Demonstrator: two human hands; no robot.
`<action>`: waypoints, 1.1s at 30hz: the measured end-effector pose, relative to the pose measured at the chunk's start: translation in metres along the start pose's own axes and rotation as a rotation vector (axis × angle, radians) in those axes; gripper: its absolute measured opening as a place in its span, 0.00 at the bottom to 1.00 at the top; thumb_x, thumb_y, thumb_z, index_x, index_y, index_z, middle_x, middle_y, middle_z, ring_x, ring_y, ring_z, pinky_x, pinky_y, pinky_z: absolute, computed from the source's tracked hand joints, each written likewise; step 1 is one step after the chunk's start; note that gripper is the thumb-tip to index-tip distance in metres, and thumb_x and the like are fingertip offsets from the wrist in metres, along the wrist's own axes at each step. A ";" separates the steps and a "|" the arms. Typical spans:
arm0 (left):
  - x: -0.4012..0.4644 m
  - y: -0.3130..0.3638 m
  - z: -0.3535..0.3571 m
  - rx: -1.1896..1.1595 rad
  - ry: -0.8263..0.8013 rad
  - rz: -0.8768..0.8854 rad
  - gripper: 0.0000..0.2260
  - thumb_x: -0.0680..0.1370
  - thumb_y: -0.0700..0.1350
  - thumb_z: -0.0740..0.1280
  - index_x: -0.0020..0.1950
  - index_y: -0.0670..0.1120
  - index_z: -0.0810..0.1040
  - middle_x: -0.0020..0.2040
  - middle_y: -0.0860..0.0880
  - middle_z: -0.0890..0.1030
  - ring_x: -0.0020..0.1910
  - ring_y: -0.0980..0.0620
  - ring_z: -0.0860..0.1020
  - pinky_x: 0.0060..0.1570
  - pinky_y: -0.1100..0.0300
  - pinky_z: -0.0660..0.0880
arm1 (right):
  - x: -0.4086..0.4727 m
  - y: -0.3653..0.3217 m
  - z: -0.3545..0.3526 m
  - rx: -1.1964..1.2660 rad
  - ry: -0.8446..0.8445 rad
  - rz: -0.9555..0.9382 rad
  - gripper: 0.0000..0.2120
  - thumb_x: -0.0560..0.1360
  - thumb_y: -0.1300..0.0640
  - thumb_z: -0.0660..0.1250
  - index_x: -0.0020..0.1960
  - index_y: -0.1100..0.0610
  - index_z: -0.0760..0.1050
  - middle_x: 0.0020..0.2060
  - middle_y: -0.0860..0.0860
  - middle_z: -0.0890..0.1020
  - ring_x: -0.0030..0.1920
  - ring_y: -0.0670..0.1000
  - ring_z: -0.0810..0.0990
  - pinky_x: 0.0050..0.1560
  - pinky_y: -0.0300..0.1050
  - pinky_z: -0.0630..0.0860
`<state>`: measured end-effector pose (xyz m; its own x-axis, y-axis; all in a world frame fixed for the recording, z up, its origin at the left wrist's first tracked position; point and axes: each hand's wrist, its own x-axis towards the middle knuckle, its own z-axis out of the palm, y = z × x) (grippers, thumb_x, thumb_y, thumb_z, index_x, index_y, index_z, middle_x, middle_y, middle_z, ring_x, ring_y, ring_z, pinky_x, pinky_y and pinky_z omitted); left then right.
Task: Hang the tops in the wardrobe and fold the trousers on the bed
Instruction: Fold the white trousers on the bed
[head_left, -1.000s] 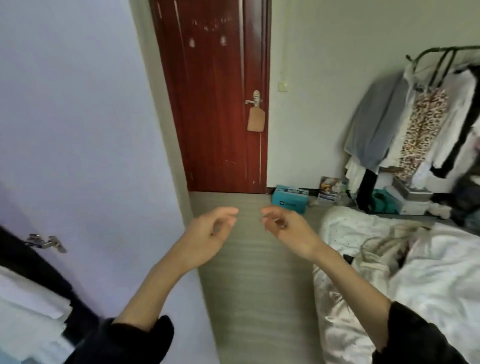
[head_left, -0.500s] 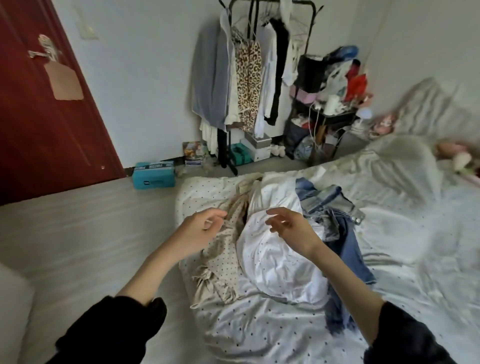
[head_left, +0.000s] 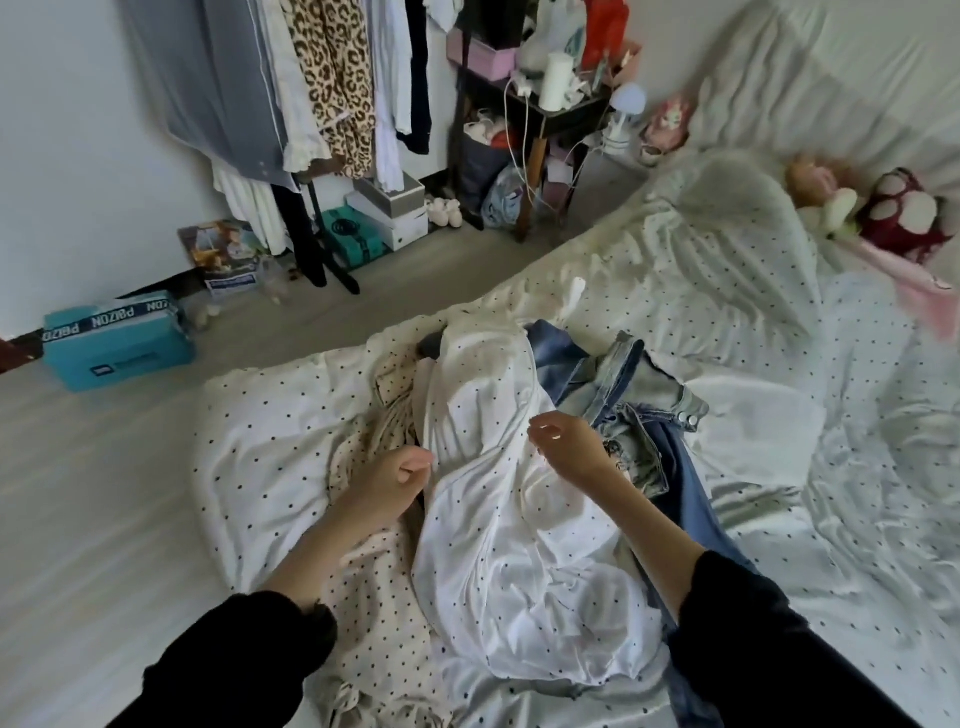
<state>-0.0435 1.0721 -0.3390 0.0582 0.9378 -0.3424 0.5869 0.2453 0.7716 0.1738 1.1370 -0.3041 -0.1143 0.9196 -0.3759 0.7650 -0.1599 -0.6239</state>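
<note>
A heap of clothes lies in the middle of the frame on the polka-dot bed (head_left: 779, 364). On top is a white dotted top (head_left: 498, 509), spread from the centre down toward the lower middle. To its left, partly under it, lies a cream dotted garment (head_left: 379, 613), and to its right a pile of blue jeans (head_left: 639, 384) that runs from the centre down along the right forearm. The left hand (head_left: 392, 475) hovers at the left edge of the white top, over the cream garment, with fingers curled in toward the palm and nothing visibly held. The right hand (head_left: 569, 444) is over the seam where the white top meets the jeans, fingers loosely bent and spread, gripping nothing; whether the fingertips touch the cloth cannot be told. Both forearms are bare below black sleeves (head_left: 753, 639). At the upper left of the frame a clothes rack (head_left: 332, 83) holds hanging garments, among them a leopard-print one, with boxes on the floor beneath it. A teal box (head_left: 119, 343) sits on the floor at the left edge, and soft toys (head_left: 898, 213) lie on the bed at the upper right.
</note>
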 end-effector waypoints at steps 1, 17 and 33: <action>0.017 -0.003 -0.004 0.005 -0.008 -0.007 0.14 0.81 0.44 0.58 0.66 0.46 0.72 0.64 0.50 0.76 0.61 0.54 0.74 0.54 0.68 0.68 | 0.018 -0.003 0.003 -0.004 0.004 0.034 0.15 0.80 0.57 0.60 0.64 0.61 0.73 0.61 0.57 0.78 0.61 0.56 0.76 0.63 0.48 0.71; 0.144 -0.025 -0.012 -0.107 -0.069 -0.004 0.23 0.79 0.49 0.64 0.72 0.47 0.65 0.67 0.50 0.71 0.56 0.58 0.73 0.53 0.64 0.68 | 0.117 0.002 0.035 0.144 0.359 0.317 0.10 0.75 0.59 0.65 0.44 0.66 0.80 0.36 0.62 0.81 0.34 0.57 0.75 0.36 0.46 0.73; 0.119 0.080 0.084 0.029 -0.392 -0.031 0.12 0.74 0.41 0.68 0.32 0.44 0.70 0.28 0.50 0.72 0.28 0.54 0.72 0.26 0.68 0.67 | 0.032 0.063 -0.068 0.758 0.410 0.374 0.12 0.77 0.61 0.64 0.58 0.65 0.77 0.52 0.62 0.81 0.51 0.56 0.81 0.50 0.45 0.78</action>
<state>0.0780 1.1826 -0.3627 0.3405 0.7639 -0.5482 0.6154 0.2598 0.7442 0.2618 1.1813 -0.3088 0.3985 0.7928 -0.4611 0.0734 -0.5287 -0.8456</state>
